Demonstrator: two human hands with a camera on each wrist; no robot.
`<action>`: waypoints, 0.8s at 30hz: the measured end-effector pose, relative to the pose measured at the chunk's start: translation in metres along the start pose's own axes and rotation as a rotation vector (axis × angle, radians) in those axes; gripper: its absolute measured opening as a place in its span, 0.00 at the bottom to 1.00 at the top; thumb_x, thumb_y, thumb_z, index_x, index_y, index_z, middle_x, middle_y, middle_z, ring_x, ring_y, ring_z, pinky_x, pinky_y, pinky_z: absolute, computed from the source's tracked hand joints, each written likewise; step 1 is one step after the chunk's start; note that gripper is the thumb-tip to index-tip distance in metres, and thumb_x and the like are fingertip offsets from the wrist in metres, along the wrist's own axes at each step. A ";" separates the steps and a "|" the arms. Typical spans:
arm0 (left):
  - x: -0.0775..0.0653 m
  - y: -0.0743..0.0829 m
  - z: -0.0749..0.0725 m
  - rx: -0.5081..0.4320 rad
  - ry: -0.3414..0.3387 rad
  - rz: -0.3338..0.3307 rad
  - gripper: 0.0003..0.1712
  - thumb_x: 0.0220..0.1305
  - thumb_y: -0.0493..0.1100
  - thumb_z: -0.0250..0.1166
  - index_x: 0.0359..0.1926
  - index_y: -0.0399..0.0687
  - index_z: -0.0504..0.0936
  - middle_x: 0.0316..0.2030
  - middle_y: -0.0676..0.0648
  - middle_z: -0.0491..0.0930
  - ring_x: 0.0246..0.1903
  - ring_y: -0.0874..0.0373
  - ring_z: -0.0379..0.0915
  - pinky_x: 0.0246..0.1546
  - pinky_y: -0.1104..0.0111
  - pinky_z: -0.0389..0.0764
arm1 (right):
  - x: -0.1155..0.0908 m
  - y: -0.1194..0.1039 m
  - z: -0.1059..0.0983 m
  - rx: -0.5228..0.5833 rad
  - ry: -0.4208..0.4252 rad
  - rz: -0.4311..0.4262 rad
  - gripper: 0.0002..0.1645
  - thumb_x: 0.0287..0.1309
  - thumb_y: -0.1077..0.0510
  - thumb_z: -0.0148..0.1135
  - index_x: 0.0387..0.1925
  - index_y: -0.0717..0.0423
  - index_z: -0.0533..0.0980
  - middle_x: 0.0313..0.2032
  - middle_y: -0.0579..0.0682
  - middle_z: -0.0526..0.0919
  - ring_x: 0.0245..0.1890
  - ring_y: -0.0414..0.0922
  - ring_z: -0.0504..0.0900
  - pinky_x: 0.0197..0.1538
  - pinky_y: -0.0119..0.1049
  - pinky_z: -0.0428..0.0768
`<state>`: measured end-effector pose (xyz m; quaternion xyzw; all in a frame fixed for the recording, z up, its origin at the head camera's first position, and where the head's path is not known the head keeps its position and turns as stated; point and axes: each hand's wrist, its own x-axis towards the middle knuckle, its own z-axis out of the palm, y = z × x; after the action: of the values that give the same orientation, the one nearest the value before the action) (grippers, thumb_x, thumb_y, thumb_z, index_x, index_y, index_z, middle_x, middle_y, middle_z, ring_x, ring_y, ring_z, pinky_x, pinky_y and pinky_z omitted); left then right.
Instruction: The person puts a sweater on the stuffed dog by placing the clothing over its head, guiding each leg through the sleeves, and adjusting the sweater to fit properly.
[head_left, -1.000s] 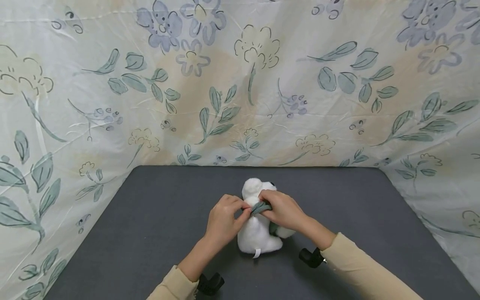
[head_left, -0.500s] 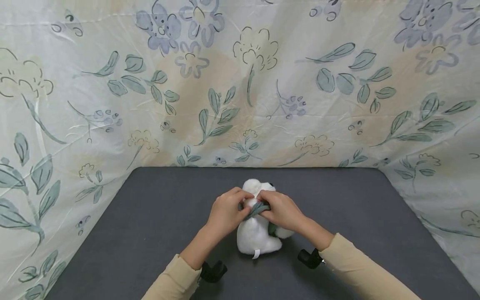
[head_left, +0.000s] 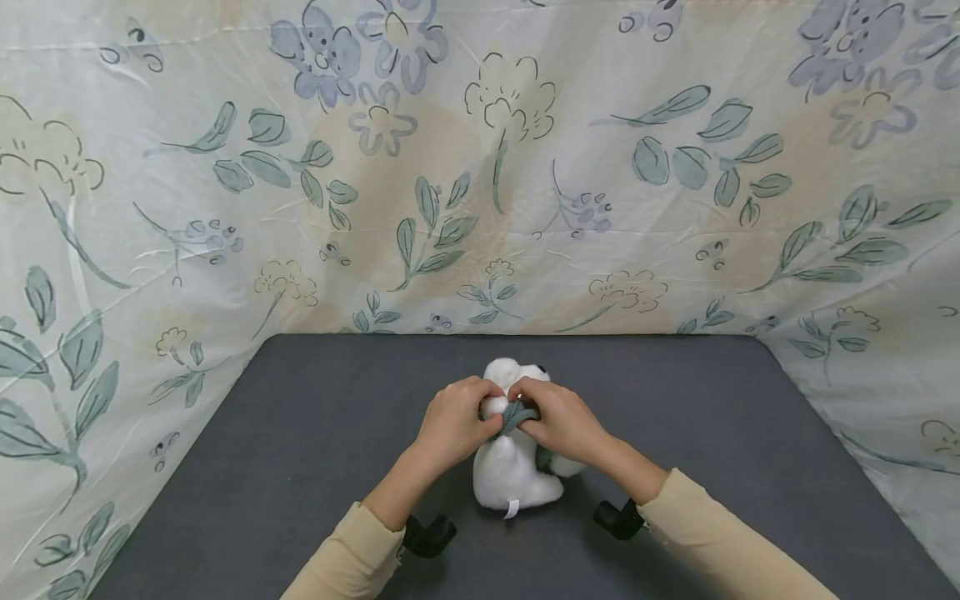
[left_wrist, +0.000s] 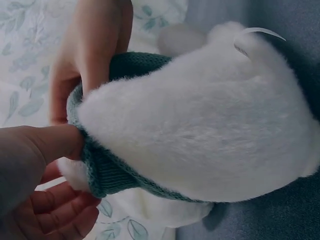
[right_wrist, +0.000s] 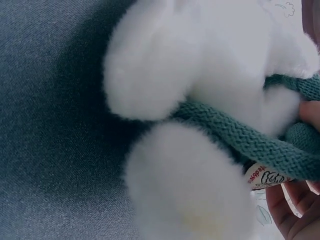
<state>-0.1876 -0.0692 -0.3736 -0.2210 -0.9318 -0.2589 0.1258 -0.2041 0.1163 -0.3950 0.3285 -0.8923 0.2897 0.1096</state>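
A white plush toy sits on the dark cloth with its back mostly toward me. Round its neck goes a green knitted scarf. My left hand grips the scarf at the left of the neck, with the thumb over the knit and the fingers round its far side. From the right, my right hand holds the scarf between thumb and fingers. One length of scarf hangs down the toy's front between its legs. Beside it a printed tag shows near my right fingers.
The dark grey cloth covers the table. Behind and along both sides hangs a floral curtain. Black wrist mounts sit under both forearms, close above the table. A small white label sticks out at the toy's base.
My left hand has shifted slightly up and right, from pinching the scarf with its fingertips to gripping round it at the neck. My right hand and the toy have hardly moved.
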 end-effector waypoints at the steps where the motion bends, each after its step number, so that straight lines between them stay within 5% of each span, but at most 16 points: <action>1: 0.000 -0.001 0.000 -0.008 0.005 0.001 0.08 0.50 0.40 0.69 0.35 0.52 0.82 0.28 0.55 0.77 0.21 0.66 0.66 0.21 0.74 0.67 | -0.001 0.000 -0.001 -0.004 0.007 -0.005 0.16 0.50 0.61 0.68 0.41 0.47 0.74 0.33 0.40 0.78 0.29 0.33 0.75 0.31 0.28 0.73; 14: 0.004 -0.008 -0.002 -0.096 -0.015 0.000 0.08 0.52 0.41 0.67 0.36 0.52 0.83 0.25 0.57 0.75 0.22 0.66 0.66 0.20 0.75 0.68 | -0.014 0.002 -0.007 -0.062 0.112 -0.255 0.12 0.47 0.60 0.70 0.33 0.46 0.76 0.35 0.39 0.74 0.36 0.37 0.70 0.38 0.31 0.73; 24: 0.004 -0.015 0.002 -0.209 0.009 -0.005 0.08 0.51 0.40 0.68 0.34 0.53 0.83 0.25 0.57 0.76 0.23 0.66 0.69 0.24 0.75 0.71 | -0.019 0.008 0.000 -0.033 0.095 -0.230 0.11 0.46 0.62 0.70 0.31 0.47 0.78 0.32 0.39 0.78 0.34 0.36 0.73 0.34 0.29 0.74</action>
<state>-0.1988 -0.0785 -0.3804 -0.2296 -0.8996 -0.3561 0.1058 -0.1945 0.1310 -0.4055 0.4127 -0.8471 0.2757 0.1898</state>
